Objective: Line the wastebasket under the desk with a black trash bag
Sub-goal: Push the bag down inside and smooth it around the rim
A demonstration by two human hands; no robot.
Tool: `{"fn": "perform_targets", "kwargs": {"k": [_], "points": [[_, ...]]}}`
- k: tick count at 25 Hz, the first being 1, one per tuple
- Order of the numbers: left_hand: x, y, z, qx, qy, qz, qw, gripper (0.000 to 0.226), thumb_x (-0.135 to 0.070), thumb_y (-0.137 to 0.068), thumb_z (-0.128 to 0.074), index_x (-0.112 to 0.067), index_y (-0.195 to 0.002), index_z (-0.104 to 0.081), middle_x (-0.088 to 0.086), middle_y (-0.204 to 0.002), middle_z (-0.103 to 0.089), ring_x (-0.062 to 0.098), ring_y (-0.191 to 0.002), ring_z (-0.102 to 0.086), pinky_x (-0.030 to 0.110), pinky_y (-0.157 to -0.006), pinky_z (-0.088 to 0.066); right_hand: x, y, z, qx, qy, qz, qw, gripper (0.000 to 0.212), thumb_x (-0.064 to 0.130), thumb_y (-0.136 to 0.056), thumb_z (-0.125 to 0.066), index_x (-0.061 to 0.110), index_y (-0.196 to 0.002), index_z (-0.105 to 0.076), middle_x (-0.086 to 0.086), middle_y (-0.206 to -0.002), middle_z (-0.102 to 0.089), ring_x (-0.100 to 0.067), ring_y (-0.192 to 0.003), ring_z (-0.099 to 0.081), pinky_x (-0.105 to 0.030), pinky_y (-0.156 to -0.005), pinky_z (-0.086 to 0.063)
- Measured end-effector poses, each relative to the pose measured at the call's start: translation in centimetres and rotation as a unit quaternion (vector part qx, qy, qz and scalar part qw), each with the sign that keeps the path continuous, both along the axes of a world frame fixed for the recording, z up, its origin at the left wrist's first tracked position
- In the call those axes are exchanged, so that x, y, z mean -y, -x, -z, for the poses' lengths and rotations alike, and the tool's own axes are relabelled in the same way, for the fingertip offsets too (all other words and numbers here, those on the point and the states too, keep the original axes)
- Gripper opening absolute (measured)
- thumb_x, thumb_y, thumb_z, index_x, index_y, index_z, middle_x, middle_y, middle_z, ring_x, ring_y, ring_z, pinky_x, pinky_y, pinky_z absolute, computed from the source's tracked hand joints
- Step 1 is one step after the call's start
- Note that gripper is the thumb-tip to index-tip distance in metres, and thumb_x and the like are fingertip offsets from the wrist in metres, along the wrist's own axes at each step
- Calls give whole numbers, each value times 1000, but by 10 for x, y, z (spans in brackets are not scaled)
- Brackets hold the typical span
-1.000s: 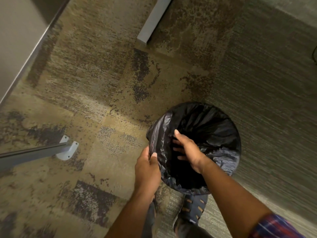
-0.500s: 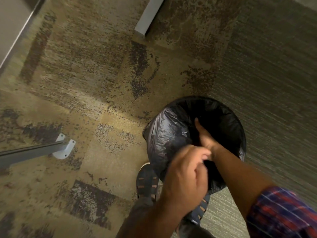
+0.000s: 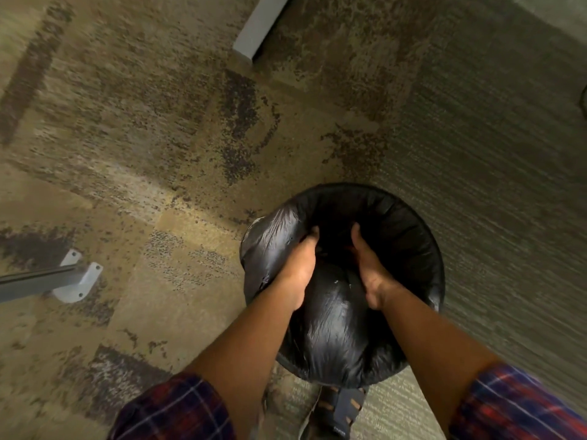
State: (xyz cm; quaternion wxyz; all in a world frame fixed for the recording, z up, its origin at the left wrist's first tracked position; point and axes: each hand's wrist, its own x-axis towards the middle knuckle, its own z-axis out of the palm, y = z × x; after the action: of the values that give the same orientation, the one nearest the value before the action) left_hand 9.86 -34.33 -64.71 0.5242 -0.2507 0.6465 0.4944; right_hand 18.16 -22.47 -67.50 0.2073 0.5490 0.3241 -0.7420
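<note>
The left hand (image 3: 300, 269) curls over a puffed fold of the glossy black plastic trash bag (image 3: 333, 325), its fingers (image 3: 313, 235) hooked down into the dark opening and closed on the film. The right hand (image 3: 370, 268) mirrors it just beside, palm turned inward, fingertips sunk into the same opening and pressed against the plastic (whether it actually pinches the film cannot be told, as the fingertips are lost in shadow). Between the two hands the bag bulges up in a shiny, air-filled hump toward the camera. Both forearms are bare, with red-and-blue plaid sleeves (image 3: 178, 408) pushed up near the elbows.

The bag sits in the round black wastebasket (image 3: 440, 274), its edge folded over the far rim while the near and left sides billow loosely over the edge. The wastebasket stands on mottled brown-and-tan carpet (image 3: 143, 154), which meets a ribbed grey-green carpet section to the right. A dark sandal (image 3: 340, 414) shows just below the basket. Well apart to the left, a grey metal desk leg with a pale foot plate (image 3: 79, 279) rests on the floor, and another pale grey leg (image 3: 257, 27) stands at the top.
</note>
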Motion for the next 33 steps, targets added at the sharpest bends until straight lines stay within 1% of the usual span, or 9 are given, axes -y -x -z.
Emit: {"fn": "perform_targets", "kwargs": {"k": [4, 7, 12, 16, 19, 22, 25, 29, 33], "points": [[1, -4, 1, -112, 43, 115, 986, 46, -29, -111, -50, -9, -152, -57, 10, -162, -55, 26, -154, -44, 42, -131, -27, -2, 1, 5, 29, -35, -5, 999, 86, 93, -78, -48, 26, -123, -78, -15, -123, -79, -33, -115, -76, -56, -112, -50], [9, -15, 2, -154, 29, 248, 956, 54, -15, -107, -59, -9, -160, -46, 14, -160, -54, 30, -142, -55, 38, -119, -45, 3, 5, 1, 58, -47, -6, 997, 84, 92, -77, -51, 25, -120, -79, -17, -117, -81, -36, -107, -78, -56, -104, -56], [13, -22, -22, -280, 81, 490, 821, 57, -20, -105, -58, -19, -161, -44, 11, -162, -51, 31, -151, -45, 33, -128, -26, 16, 11, -27, 86, -130, -140, 978, 60, 61, -100, -54, 13, -132, -71, -17, -125, -76, -36, -117, -72, -50, -108, -55], [22, -14, -73, -247, 93, 478, 838, 40, -9, -101, -52, -12, -139, -65, 18, -132, -73, 37, -124, -69, 39, -104, -53, 36, -11, -58, 26, -375, -440, 816, 47, 34, -107, -49, 12, -147, -57, -17, -150, -61, -34, -140, -55, -40, -116, -43], [41, -13, -121, -401, 89, 378, 830, 37, -5, -96, -57, -11, -127, -76, 12, -122, -79, 29, -113, -74, 41, -97, -60, 64, -21, -67, -2, -281, -598, 751, 59, 47, -105, -38, 29, -162, -36, -2, -172, -34, -23, -157, -32, -54, -126, -27], [53, -4, -137, -529, 140, 370, 751, 48, -14, -98, -66, -10, -146, -61, 13, -146, -64, 30, -134, -60, 50, -107, -54, 82, -15, -69, -2, -233, -681, 695, 65, 57, -104, -30, 32, -165, -28, 1, -176, -22, -23, -162, -19, -60, -127, -14], [51, 19, -124, -423, 175, 391, 798, 70, -29, -109, -52, -7, -169, -24, 18, -173, -34, 34, -159, -35, 48, -127, -35, 80, -6, -74, 0, -190, -668, 719, 72, 70, -100, -24, 35, -163, -32, 3, -175, -27, -24, -161, -24, -56, -128, -18], [57, 41, -95, -403, 99, 320, 852, 54, -24, -113, -43, -8, -164, -38, 19, -159, -56, 34, -145, -55, 44, -120, -46, 72, -10, -85, -15, -101, -667, 738, 71, 70, -100, -28, 36, -162, -35, 4, -174, -30, -24, -160, -28, -44, -130, -22], [58, 51, -77, -332, 84, 239, 909, 57, -48, -113, -32, -7, -123, -72, 17, -114, -77, 34, -111, -71, 45, -95, -54, 58, -9, -103, -65, -412, -501, 759, 41, 46, -101, -44, 19, -120, -67, -12, -122, -71, -34, -118, -66, -45, -101, -52]]}}
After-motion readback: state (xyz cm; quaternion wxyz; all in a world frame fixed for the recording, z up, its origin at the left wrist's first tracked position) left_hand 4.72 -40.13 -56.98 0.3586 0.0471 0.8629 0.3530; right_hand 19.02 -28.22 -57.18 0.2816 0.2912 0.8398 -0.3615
